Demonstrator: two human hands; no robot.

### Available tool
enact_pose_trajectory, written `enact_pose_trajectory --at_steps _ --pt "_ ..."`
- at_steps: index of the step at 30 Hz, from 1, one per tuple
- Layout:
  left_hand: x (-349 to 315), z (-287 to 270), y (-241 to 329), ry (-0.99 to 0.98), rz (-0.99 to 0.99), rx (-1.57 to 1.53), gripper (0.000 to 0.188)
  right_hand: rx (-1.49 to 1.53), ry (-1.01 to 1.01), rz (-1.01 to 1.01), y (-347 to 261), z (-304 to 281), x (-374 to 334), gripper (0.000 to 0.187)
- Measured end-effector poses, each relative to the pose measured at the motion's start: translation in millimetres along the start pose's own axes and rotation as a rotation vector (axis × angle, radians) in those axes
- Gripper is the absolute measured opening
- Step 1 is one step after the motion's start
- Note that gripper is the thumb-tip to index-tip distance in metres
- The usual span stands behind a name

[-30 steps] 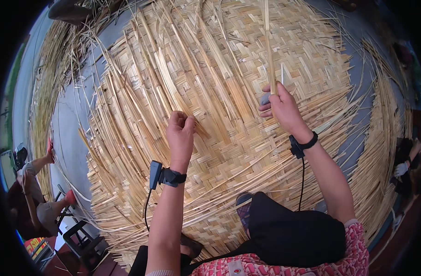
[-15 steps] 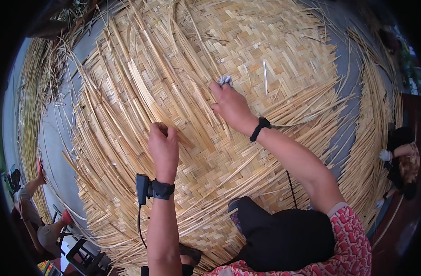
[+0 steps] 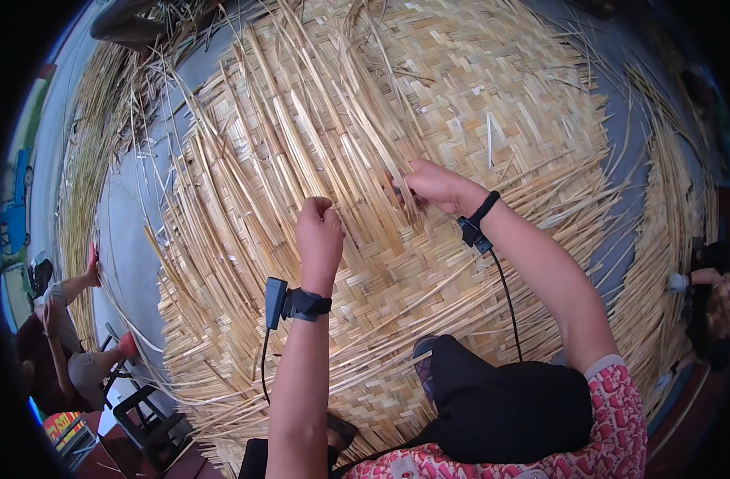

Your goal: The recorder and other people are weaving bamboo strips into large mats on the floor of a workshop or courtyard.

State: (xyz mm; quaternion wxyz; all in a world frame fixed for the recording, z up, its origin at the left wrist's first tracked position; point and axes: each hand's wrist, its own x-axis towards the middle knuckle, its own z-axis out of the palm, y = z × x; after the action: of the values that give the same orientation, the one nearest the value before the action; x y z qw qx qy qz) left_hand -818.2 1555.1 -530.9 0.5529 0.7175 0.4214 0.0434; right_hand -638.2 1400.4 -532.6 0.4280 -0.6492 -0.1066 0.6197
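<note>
A large woven mat (image 3: 460,96) of pale, flat bamboo strips spreads in front of me, its herringbone weave plain at the right. Over its left half, long loose strips (image 3: 253,184) run lengthwise, away from me. My left hand (image 3: 319,239) is closed above the ends of these strips; whatever is between its fingers is hidden. To the right of it, my right hand (image 3: 438,185) grips a bamboo strip (image 3: 373,132) near its close end, palm turned inward. Each wrist wears a black band with a small device and cable.
More strips (image 3: 460,307) cross the near part of the mat, by my bent knee (image 3: 500,407). Bundles of long strips lie on the grey floor at left (image 3: 93,184) and right (image 3: 660,215). Other people sit at the far left (image 3: 69,343) and far right (image 3: 708,303).
My right hand has come down and toward me, its wrist turning, and now has a strip in its grip. My left hand has shifted slightly up the picture, and the whole view has swung rightward.
</note>
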Motion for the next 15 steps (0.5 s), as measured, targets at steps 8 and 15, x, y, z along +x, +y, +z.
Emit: enact_pose_trajectory --at_steps 8,15 --pt "13 7 -16 -0.195 -0.277 -0.311 0.022 0.066 0.160 -0.054 7 21 -34 0.047" --pt "28 10 -4 -0.295 0.323 0.779 0.018 -0.290 0.183 -0.217 11 21 -37 0.045"
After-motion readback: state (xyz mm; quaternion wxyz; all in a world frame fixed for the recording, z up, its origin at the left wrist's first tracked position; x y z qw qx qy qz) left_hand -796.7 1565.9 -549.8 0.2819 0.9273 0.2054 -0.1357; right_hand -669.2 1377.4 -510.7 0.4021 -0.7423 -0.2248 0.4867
